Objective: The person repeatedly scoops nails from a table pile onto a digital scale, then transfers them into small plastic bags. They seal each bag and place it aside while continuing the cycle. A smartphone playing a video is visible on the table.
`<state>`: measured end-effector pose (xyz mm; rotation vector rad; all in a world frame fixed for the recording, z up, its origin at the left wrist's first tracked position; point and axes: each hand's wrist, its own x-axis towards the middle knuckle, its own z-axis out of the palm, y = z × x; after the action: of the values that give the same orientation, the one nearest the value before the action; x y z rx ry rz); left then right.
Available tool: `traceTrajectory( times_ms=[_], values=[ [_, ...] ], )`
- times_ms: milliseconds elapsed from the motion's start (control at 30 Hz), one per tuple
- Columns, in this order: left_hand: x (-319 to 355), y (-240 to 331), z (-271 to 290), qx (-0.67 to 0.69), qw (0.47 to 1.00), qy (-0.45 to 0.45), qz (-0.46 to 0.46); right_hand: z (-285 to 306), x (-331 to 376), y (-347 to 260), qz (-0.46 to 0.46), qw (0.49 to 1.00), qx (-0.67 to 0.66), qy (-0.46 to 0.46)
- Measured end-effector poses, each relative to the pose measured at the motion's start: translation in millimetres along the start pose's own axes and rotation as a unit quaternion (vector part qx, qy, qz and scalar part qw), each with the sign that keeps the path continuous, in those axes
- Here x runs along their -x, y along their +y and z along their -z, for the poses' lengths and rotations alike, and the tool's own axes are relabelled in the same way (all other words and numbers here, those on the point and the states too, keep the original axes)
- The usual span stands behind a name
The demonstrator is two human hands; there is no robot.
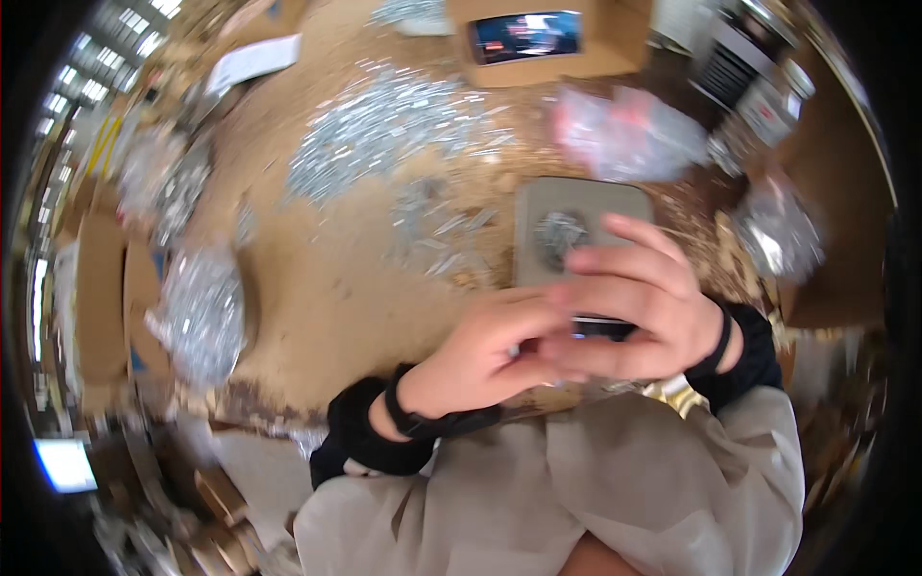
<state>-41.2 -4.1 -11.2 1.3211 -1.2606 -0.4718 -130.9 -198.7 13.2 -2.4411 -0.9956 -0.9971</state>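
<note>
Over scale [576, 216], hands [576, 336] meet; held item blurred, perhaps screws

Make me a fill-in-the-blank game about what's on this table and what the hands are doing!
1. Both hands, the left hand and the right hand, meet over a small grey ______ with a square platform.
2. The big loose heap spread on the wooden table is made of shiny metal ______.
3. At the far edge of the table stands a brown cardboard ______.
4. Each wrist wears a ______ band.

Missing words: scale; screws; box; black
</note>
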Motion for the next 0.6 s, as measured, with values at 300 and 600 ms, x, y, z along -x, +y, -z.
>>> traceTrajectory(
  times_ms=[300, 600],
  values=[
    [-2, -13, -20, 0.238, 0.971, 0.020, 0.026, 10, 18, -15, -0.069, 0.995, 0.070, -0.030],
    [-5, -28, -30, 0.341, 0.937, 0.043, 0.068, 7, 25, -14, -0.106, 0.982, 0.140, -0.074]
  ],
)
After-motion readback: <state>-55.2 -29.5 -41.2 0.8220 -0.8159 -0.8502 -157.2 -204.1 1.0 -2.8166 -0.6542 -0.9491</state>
